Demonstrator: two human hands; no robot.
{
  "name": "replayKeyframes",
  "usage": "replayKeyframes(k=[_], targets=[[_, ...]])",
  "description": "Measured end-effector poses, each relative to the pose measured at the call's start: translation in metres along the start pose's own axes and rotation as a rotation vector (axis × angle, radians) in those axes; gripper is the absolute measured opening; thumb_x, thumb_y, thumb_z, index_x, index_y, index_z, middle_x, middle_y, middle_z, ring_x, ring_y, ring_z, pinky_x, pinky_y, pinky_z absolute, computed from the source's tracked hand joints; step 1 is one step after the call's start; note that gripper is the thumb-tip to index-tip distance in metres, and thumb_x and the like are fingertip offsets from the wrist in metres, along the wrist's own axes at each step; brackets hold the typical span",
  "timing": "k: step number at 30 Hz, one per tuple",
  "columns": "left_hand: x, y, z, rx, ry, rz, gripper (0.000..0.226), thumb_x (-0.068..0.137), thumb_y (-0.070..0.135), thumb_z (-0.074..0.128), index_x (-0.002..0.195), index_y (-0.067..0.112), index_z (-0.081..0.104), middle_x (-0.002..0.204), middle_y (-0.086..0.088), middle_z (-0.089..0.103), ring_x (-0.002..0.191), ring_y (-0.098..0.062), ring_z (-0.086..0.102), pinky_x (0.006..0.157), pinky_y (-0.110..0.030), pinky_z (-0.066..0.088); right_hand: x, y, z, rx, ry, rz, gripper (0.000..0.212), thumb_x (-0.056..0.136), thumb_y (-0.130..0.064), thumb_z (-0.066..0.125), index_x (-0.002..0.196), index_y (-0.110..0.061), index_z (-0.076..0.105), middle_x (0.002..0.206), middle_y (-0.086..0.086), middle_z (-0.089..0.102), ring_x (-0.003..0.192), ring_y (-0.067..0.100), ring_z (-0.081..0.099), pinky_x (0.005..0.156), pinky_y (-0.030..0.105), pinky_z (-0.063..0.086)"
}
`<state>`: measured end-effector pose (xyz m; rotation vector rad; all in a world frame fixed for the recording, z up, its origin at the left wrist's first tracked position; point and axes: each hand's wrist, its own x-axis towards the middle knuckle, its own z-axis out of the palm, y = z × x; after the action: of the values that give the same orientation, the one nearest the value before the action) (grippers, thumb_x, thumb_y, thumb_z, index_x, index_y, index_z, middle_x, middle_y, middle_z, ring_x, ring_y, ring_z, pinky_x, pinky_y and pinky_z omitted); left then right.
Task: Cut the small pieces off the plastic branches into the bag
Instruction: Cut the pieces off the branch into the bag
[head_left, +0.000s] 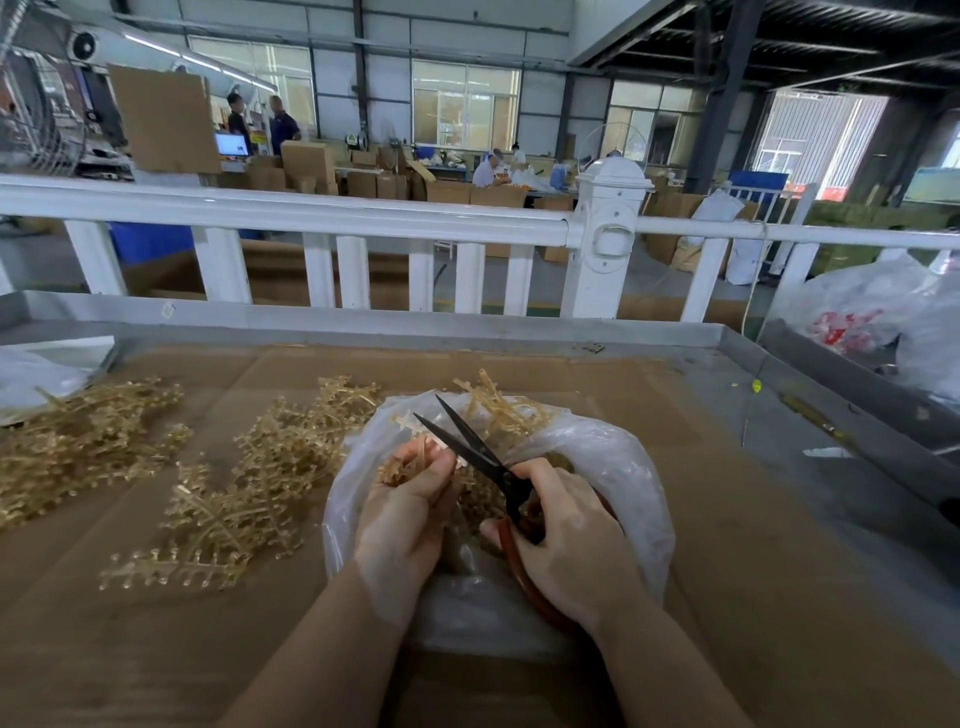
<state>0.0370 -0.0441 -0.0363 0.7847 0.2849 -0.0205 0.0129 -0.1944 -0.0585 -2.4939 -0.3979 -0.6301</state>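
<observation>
Over the mouth of the clear bag (613, 462), at the near middle of the worktop (727, 519): left hand (410, 504) with fingers (434, 470) curled and pinching a short amber plastic branch (423, 452), right hand (569, 540) with fingers wrapped through the red loops of the scissors (480, 452), blades parted in a narrow V and pointing away, just beyond the pinched stem. Inside the bag, a heap of small pieces (480, 499) already, partly hidden by both hands; over its far rim, a tangle of stripped stems (504, 405). Left of the bag, well apart from the hands, uncut branch piles (260, 478) spread on the cardboard. Main hazard, as a judgement: blade edge very near the left thumb and fingertips, so a closing cut with the stem held this short likely to nick skin. Second hazard: brittle plastic likely to spring off at the snap and fly past the bag's rim onto the cardboard rather than dropping in, above all with the cut made near the rim instead of above the centre. Third: thin film of the bag bunched close under the blades, easily caught and slit, then leaking pieces. Also possible: the bag, unsupported, slumping shut under the wrists and hiding the opening. Exact bite point of the blades on the stem too small to tell
</observation>
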Motion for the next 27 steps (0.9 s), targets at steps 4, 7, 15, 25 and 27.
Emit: replayKeyframes(k=[4, 7, 15, 25, 27], targets=[[0.0019, -0.0011, -0.0018, -0.005, 0.01, 0.012, 0.017, 0.087, -0.005, 0.059, 0.097, 0.007, 0.065, 0.079, -0.004, 0.07, 0.06, -0.008, 0.069, 0.051, -0.018, 0.054, -0.0009, 0.0002, -0.0002, -0.011, -0.006, -0.003, 0.051, 0.078, -0.058, 0.061, 0.119, -0.029, 0.055, 0.108, -0.014, 0.06, 0.098, 0.0, 0.049, 0.083, 0.012, 0.037], [0.0037, -0.0014, -0.0036, -0.022, 0.018, 0.011, 0.018, 0.087, -0.004, 0.06, 0.1, 0.006, 0.066, 0.087, -0.006, 0.071, 0.066, -0.01, 0.069, 0.056, -0.018, 0.056, -0.0015, -0.0002, 0.0001, -0.029, -0.012, -0.007, 0.05, 0.079, -0.058, 0.061, 0.12, -0.03, 0.054, 0.108, -0.014, 0.06, 0.098, 0.002, 0.05, 0.083, 0.013, 0.038], [0.0048, -0.002, -0.0039, -0.063, 0.05, 0.035, 0.017, 0.088, -0.005, 0.057, 0.097, 0.006, 0.066, 0.071, -0.002, 0.073, 0.06, -0.009, 0.07, 0.052, -0.018, 0.055, -0.0026, -0.002, -0.0004, -0.032, -0.029, -0.034, 0.05, 0.08, -0.057, 0.06, 0.121, -0.027, 0.055, 0.11, -0.011, 0.06, 0.099, 0.003, 0.05, 0.083, 0.008, 0.032], [0.0032, -0.0032, -0.0018, -0.065, 0.058, 0.044, 0.015, 0.088, -0.008, 0.055, 0.088, 0.003, 0.065, 0.068, -0.005, 0.073, 0.06, -0.012, 0.07, 0.056, -0.02, 0.058, -0.0023, -0.0004, 0.0009, -0.015, -0.032, -0.047, 0.054, 0.079, -0.061, 0.055, 0.121, -0.026, 0.055, 0.111, -0.009, 0.061, 0.102, 0.005, 0.052, 0.087, 0.013, 0.037], [0.0022, -0.0036, -0.0021, -0.035, 0.05, 0.055, 0.016, 0.087, -0.009, 0.055, 0.088, 0.003, 0.066, 0.075, -0.008, 0.073, 0.066, -0.015, 0.07, 0.062, -0.023, 0.057, -0.0021, -0.0003, 0.0011, -0.01, -0.027, -0.049, 0.054, 0.079, -0.061, 0.054, 0.12, -0.027, 0.055, 0.111, -0.01, 0.061, 0.101, 0.002, 0.05, 0.087, 0.012, 0.036]])
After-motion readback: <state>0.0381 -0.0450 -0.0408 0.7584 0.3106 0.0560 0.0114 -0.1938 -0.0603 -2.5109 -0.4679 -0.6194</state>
